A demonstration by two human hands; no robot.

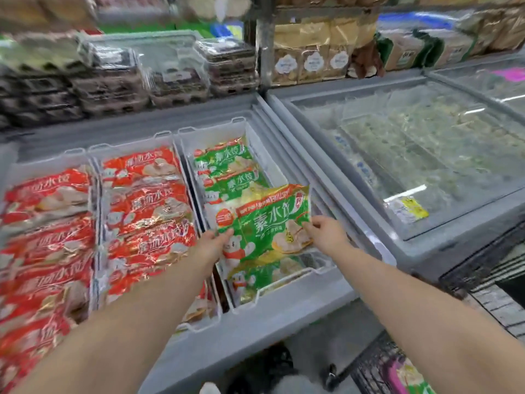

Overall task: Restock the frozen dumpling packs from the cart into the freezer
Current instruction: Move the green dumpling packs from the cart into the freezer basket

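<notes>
A green dumpling pack hangs over the right-hand white basket of the open freezer. My left hand grips its lower left edge and my right hand pinches its right edge. More green packs lie in the same basket behind and under it. Red dumpling packs fill the two baskets to the left. The wire cart shows at the bottom right with a pack inside.
A second freezer with a shut, frosted glass lid stands to the right. Shelves behind hold stacked egg cartons and bagged goods. A dark wire rack sits at the far right.
</notes>
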